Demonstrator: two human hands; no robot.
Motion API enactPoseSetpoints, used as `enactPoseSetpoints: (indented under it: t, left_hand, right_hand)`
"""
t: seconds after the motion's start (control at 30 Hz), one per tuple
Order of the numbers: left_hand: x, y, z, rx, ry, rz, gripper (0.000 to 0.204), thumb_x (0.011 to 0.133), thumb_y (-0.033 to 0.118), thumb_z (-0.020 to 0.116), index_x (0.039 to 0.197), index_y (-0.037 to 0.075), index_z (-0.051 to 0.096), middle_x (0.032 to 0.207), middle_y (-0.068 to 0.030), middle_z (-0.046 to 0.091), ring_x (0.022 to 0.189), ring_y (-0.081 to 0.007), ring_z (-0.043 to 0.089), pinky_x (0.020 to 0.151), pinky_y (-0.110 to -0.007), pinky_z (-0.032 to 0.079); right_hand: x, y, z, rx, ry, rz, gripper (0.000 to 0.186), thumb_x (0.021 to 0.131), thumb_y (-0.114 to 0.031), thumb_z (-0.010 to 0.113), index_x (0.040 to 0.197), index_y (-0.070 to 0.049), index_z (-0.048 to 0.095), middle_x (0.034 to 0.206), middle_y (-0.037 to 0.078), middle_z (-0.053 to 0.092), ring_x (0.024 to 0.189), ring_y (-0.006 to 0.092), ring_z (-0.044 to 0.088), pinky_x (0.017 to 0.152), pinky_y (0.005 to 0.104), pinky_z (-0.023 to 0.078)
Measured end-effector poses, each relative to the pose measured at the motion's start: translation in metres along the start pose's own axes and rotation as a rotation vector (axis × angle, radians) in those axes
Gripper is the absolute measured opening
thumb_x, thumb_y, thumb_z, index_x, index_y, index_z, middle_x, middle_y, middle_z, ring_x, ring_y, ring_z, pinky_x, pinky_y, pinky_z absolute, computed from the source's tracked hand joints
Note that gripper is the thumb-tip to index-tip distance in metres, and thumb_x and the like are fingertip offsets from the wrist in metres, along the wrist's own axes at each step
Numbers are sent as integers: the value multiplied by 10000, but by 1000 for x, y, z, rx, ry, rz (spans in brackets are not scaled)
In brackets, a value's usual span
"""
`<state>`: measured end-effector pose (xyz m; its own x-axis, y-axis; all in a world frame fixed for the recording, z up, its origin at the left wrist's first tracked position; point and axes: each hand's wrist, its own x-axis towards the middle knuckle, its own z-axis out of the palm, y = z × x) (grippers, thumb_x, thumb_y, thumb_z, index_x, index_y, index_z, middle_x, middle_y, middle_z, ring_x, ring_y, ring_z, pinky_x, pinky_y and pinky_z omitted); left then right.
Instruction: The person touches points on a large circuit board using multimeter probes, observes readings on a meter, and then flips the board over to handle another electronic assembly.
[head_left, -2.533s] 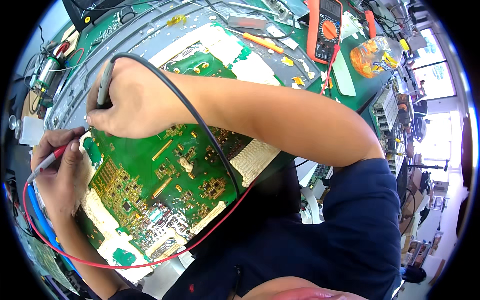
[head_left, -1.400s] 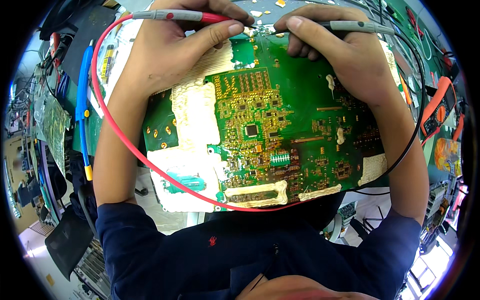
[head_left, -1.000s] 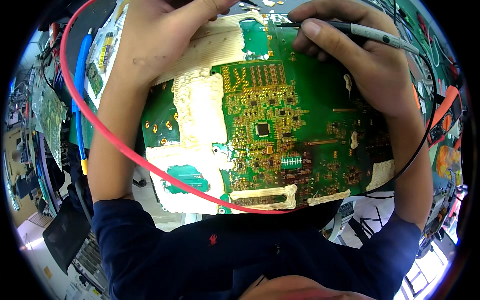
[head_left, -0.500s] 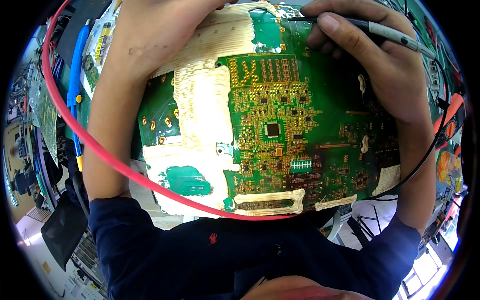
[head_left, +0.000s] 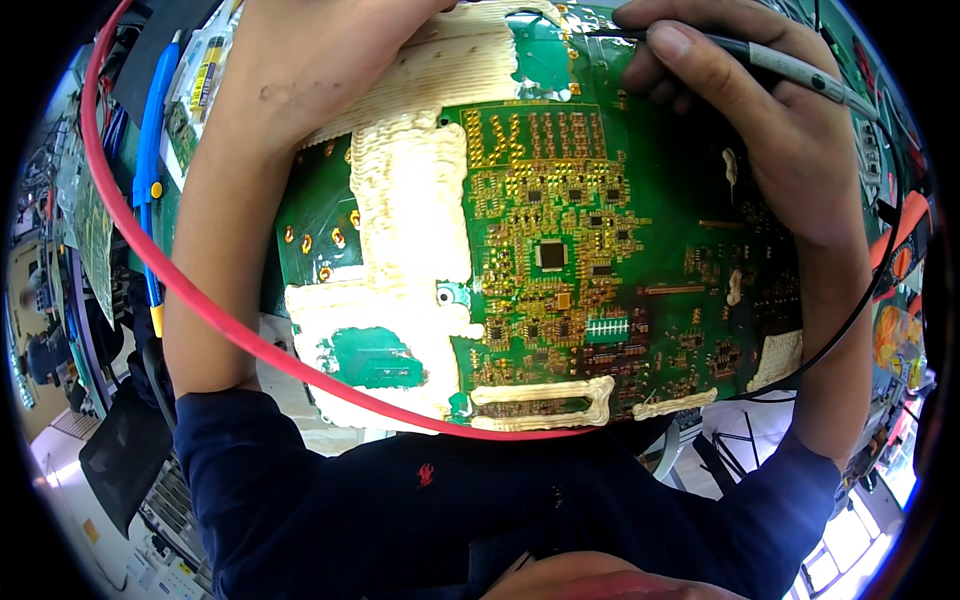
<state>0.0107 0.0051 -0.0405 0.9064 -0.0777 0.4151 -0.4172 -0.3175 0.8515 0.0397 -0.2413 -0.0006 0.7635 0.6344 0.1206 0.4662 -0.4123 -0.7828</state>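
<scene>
A large green circuit board (head_left: 400, 175) lies in front of me, with cream-coloured ridged filler over its left part and along some edges. My right hand (head_left: 735, 100) is closed around a slim black and grey test probe (head_left: 790, 70), whose thin dark tip points left to the board's far edge, beside a bare green patch. A black lead (head_left: 865, 285) runs from the probe down past my right forearm. My left hand (head_left: 335, 60) reaches over the board's far left; its fingers are mostly cut off by the upper edge, so what they hold is hidden.
A thick red cable (head_left: 230, 335) loops down the left and across the board's near edge. Left of my forearm are a blue pen-like tool (head_left: 150, 150) and a yellow-labelled syringe (head_left: 207, 75). An orange device (head_left: 903, 250) and a bag of orange bits (head_left: 897, 335) sit at right.
The board and my right hand with the test probe appear shifted slightly to the right. Both hands keep about the same posture.
</scene>
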Motion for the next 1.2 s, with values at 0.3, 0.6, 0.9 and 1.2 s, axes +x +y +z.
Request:
enactPoseSetpoints:
  t: [0.3,0.6,0.9,1.2]
  left_hand:
    - [-6,15,11,173,44,31,197,929,165,775,977,-14,709,890,-94,751,797,-118,692,704,-246,545]
    - [-1,2,1,-74,-26,-62,228,929,183,784,997,-17,698,893,-75,742,806,-107,674,714,-237,531]
    - [-2,19,-1,8,-43,-136,238,924,186,787,988,-24,694,871,-64,729,767,-88,651,667,-213,510]
    - [-4,21,6,20,-5,-127,248,938,193,780,1004,-28,690,875,-84,737,787,-103,685,692,-223,555]
  right_hand:
    - [2,-3,0,-19,-9,9,266,983,-145,696,1089,98,722,836,129,762,711,125,704,650,239,570]
    - [3,8,-1,24,-8,-35,239,984,-125,693,1081,91,729,831,125,765,711,130,705,658,249,571]
    - [4,6,-4,32,-21,-38,249,985,-128,693,1080,99,729,831,136,765,714,136,708,662,254,573]
    - [0,-2,2,-4,16,24,251,989,-131,691,1100,92,726,842,133,765,720,132,706,665,254,573]
